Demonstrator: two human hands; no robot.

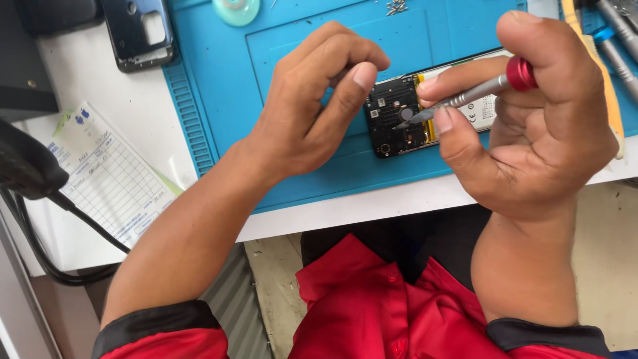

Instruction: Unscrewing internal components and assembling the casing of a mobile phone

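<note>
Head view: the right hand (531,126) pinches a small red-capped screwdriver (465,96) tip-down onto the opened phone (399,119), while the left hand (312,106), holding nothing, curls beside the phone, steadying it on the blue mat (212,86).

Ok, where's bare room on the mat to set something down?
Bare blue mat lies between the round green dish and the left hand. It is crowded around the opened phone, where the right hand holds the screwdriver.

Opened phone (399,116) partly behind both hands; screwdriver (465,98) tip blurred.
</note>
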